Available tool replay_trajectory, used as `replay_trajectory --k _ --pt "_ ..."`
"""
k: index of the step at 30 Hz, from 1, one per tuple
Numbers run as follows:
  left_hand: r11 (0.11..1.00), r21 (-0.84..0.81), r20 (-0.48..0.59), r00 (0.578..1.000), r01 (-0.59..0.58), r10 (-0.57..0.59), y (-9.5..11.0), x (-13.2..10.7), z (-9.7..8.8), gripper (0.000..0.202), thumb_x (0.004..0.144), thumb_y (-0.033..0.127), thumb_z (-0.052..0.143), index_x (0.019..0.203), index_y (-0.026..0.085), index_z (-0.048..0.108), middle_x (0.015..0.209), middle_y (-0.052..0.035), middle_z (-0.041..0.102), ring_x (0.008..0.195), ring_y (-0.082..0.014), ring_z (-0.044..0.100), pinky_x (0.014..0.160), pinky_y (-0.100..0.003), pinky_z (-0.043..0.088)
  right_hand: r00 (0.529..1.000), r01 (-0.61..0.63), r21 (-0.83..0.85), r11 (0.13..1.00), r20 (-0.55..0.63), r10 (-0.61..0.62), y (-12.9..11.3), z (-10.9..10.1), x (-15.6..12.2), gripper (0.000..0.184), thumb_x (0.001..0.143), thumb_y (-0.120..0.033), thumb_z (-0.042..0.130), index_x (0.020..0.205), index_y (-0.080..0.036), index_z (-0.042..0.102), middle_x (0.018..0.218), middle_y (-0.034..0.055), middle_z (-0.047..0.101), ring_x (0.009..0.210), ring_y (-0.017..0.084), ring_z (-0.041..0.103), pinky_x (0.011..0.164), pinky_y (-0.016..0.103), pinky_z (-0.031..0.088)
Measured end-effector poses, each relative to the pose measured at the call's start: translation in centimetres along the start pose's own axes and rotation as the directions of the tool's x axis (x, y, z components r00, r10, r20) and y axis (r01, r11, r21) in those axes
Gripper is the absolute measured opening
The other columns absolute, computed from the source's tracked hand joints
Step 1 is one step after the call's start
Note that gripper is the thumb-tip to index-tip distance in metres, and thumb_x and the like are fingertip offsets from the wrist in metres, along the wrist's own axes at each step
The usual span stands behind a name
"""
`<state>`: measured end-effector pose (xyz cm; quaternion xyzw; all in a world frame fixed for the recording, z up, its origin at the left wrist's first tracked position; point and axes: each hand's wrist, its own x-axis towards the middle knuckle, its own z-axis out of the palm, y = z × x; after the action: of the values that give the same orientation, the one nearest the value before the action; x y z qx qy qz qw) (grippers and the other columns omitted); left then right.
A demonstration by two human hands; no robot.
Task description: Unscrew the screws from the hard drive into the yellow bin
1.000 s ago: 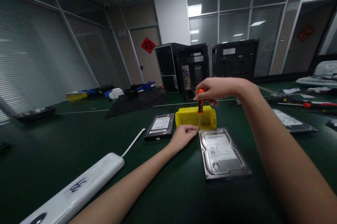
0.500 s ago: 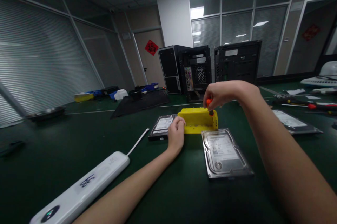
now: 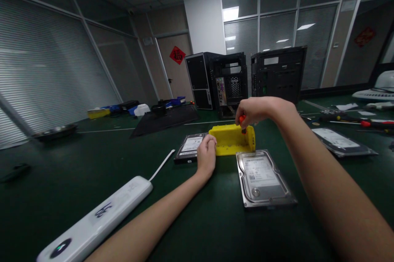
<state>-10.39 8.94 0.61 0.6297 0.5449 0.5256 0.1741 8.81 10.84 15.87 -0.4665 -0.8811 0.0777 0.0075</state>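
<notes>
My left hand [image 3: 206, 156] is closed on the left end of a yellow parts bin [image 3: 227, 134], which has its open side toward me and small dark bits inside. With bent fingers, my right hand [image 3: 253, 111] grips a screwdriver by its orange-red handle [image 3: 242, 119]. The screwdriver points down into the right part of the bin; its tip is too small to make out. A hard drive [image 3: 263, 180] lies label up just in front of the bin. Beside my left hand, partly behind it, is a second hard drive [image 3: 187, 148].
Another hard drive [image 3: 338, 141] lies to the right, beyond my right forearm, near several tools [image 3: 366, 123]. A long white device [image 3: 101, 221] with a strap lies at the left front. Computer cases [image 3: 201, 81] and a black panel [image 3: 168, 119] are at the back.
My right hand has shifted slightly left and down with the screwdriver, along the bin. My left hand keeps its hold on the bin.
</notes>
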Motion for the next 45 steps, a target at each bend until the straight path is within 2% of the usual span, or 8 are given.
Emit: replay_trajectory --k 3,10,24,27,32,38,41,45 --pt "0.998 -0.029 -0.062 0.997 -0.047 0.045 0.0 0.0 0.2 0.018 0.08 0.022 0.036 0.067 0.018 0.048 0.056 0.0032 0.043 0.052 -0.0124 0.042 0.049 -0.021 0.032 0.999 0.026 0.03 0.999 0.032 -0.027 0.0 -0.2 0.1 0.031 0.069 -0.028 0.065 0.098 -0.019 0.07 0.085 0.0054 0.069 0.068 0.017 0.064 0.053 0.023 0.048" --pt "0.997 -0.021 -0.01 0.997 -0.075 0.074 -0.4 0.3 0.4 0.015 0.078 0.025 0.04 0.066 0.018 0.046 0.054 0.0042 0.04 0.05 -0.0119 0.039 0.048 -0.021 0.03 0.984 0.167 0.058 0.984 0.059 -0.17 -0.2 -0.2 0.6 0.038 0.071 -0.029 0.062 0.108 -0.019 0.067 0.09 0.0058 0.07 0.068 0.015 0.063 0.058 0.023 0.047" --pt "0.998 0.001 0.081 0.994 -0.068 0.068 -0.9 0.4 0.5 0.021 0.081 0.028 0.036 0.063 0.018 0.041 0.052 0.0051 0.035 0.049 -0.0109 0.036 0.049 -0.021 0.027 0.986 0.154 0.019 0.988 0.062 -0.155 -0.1 0.3 1.1 0.037 0.069 -0.034 0.064 0.104 -0.022 0.068 0.093 0.0053 0.069 0.073 0.017 0.063 0.06 0.025 0.047" --pt "0.997 0.013 0.134 0.989 -0.07 0.068 -0.9 0.4 0.6 0.022 0.081 0.028 0.038 0.063 0.018 0.045 0.053 0.0045 0.039 0.051 -0.0114 0.039 0.05 -0.021 0.029 0.988 0.144 0.017 0.99 0.06 -0.144 -0.1 0.4 1.1 0.04 0.07 -0.034 0.065 0.107 -0.021 0.067 0.089 0.0058 0.069 0.068 0.016 0.063 0.057 0.024 0.046" --pt "0.994 0.051 0.34 0.937 -0.101 0.078 -0.8 0.2 0.8 0.021 0.079 0.026 0.043 0.072 0.016 0.06 0.063 0.0019 0.053 0.059 -0.0127 0.047 0.055 -0.021 0.033 0.988 0.13 0.08 0.988 0.078 -0.136 0.1 0.1 0.7 0.04 0.072 -0.036 0.063 0.108 -0.019 0.066 0.09 0.0065 0.069 0.066 0.014 0.062 0.056 0.022 0.047" --pt "0.992 0.091 0.337 0.94 -0.085 0.049 -1.2 0.2 1.0 0.036 0.085 0.042 0.04 0.07 0.016 0.058 0.058 0.0017 0.048 0.057 -0.0131 0.045 0.052 -0.022 0.031 0.991 0.13 0.126 0.983 -0.043 -0.126 0.4 -1.0 -1.1 0.035 0.073 -0.036 0.06 0.104 -0.02 0.068 0.087 0.0047 0.069 0.062 0.013 0.06 0.053 0.022 0.046" --pt "0.993 0.092 0.314 0.949 -0.072 0.039 -1.6 0.2 0.9 0.034 0.084 0.044 0.044 0.07 0.016 0.057 0.058 0.0024 0.046 0.057 -0.0126 0.044 0.052 -0.022 0.031 0.989 0.11 0.117 0.987 -0.109 -0.098 0.4 -1.7 -2.4 0.033 0.075 -0.037 0.058 0.101 -0.02 0.069 0.083 0.0045 0.069 0.064 0.014 0.06 0.053 0.022 0.044" --pt "0.991 0.103 0.335 0.941 -0.083 0.044 -1.7 0.1 0.6 0.03 0.078 0.044 0.054 0.082 0.016 0.061 0.056 0.0049 0.039 0.054 -0.0114 0.039 0.052 -0.022 0.029 0.98 0.085 0.111 0.99 -0.191 -0.063 0.6 -2.4 -3.6 0.034 0.077 -0.041 0.055 0.098 -0.017 0.069 0.081 0.0062 0.067 0.068 0.016 0.059 0.055 0.024 0.043"
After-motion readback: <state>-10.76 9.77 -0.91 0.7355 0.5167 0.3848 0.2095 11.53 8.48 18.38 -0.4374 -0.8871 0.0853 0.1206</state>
